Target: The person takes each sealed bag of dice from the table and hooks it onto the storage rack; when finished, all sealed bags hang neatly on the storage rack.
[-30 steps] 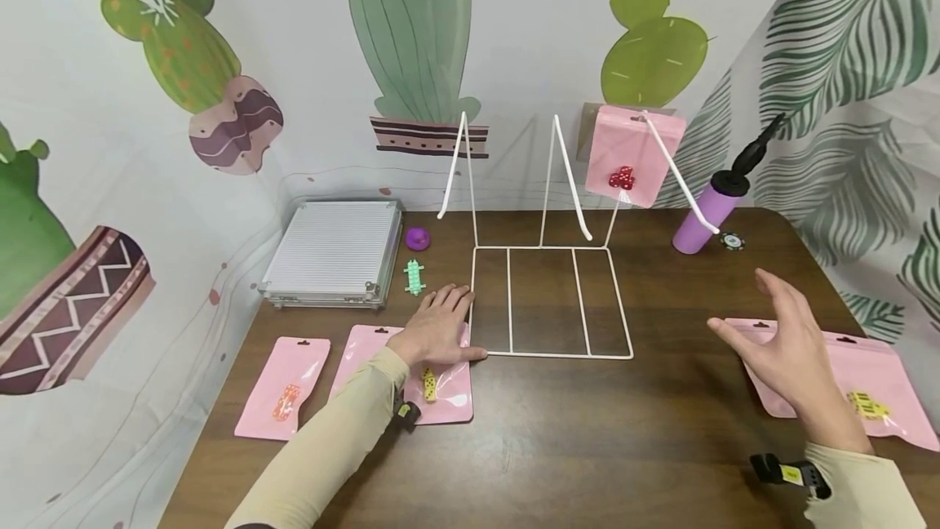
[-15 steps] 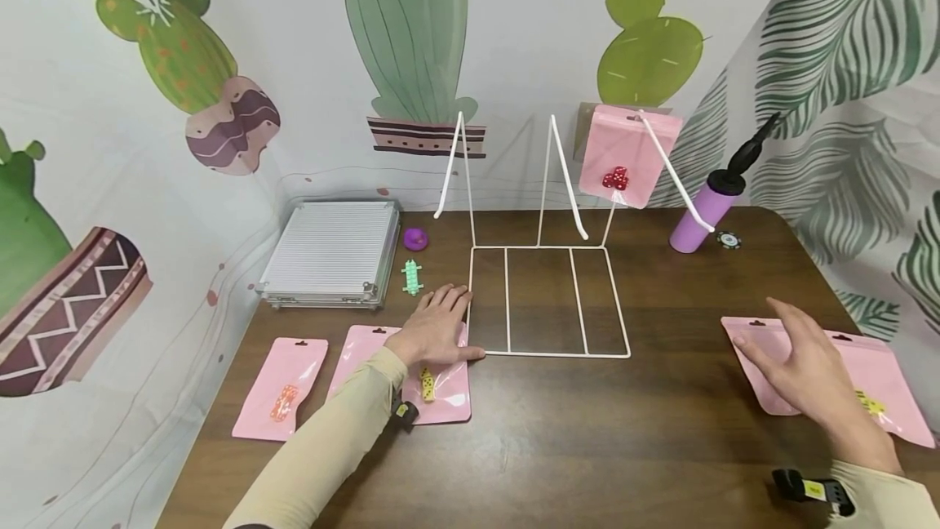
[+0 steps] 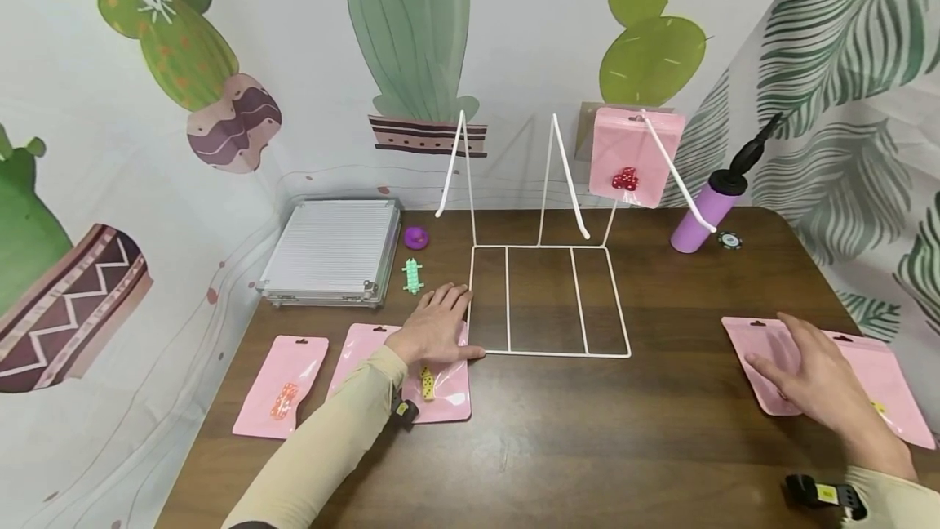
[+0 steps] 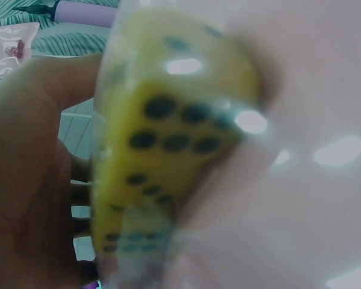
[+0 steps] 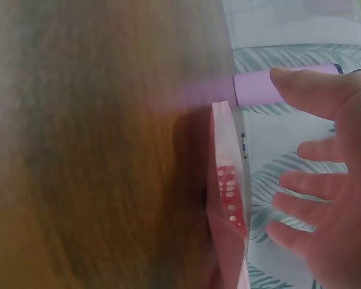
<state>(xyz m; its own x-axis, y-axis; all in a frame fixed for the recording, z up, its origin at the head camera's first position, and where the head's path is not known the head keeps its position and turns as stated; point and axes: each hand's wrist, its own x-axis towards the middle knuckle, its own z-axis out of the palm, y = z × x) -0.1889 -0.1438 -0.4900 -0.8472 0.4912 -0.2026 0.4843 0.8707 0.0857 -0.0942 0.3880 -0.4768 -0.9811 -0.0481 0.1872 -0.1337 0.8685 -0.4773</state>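
Observation:
My left hand [image 3: 435, 331] rests spread over a pink zip bag of yellow dice [image 3: 448, 408], its fingertips at the left side of a white wire display rack [image 3: 551, 355]. Those dice [image 4: 162, 144] fill much of the left wrist view behind shiny film. With fingers spread and thumb apart, my right hand [image 3: 822, 378] hovers over two pink bags at the table's right. The nearer-in bag [image 3: 767, 349] holds red dice [image 5: 231, 195], seen in the right wrist view. Beside it lies a bag [image 3: 892, 394] of yellow dice, partly hidden by the hand.
Another pink bag [image 3: 633, 141] with red dice hangs on the rack's right hook. A small pink bag [image 3: 310, 362] of orange dice lies at left. Behind are a silver case [image 3: 330, 243], a purple trinket [image 3: 416, 237], a green toy [image 3: 413, 276], a purple pump [image 3: 698, 223] and a poker chip [image 3: 730, 241].
My right hand has moved right and down, over the bags on the right. My left hand has stayed on the bag beside the rack.

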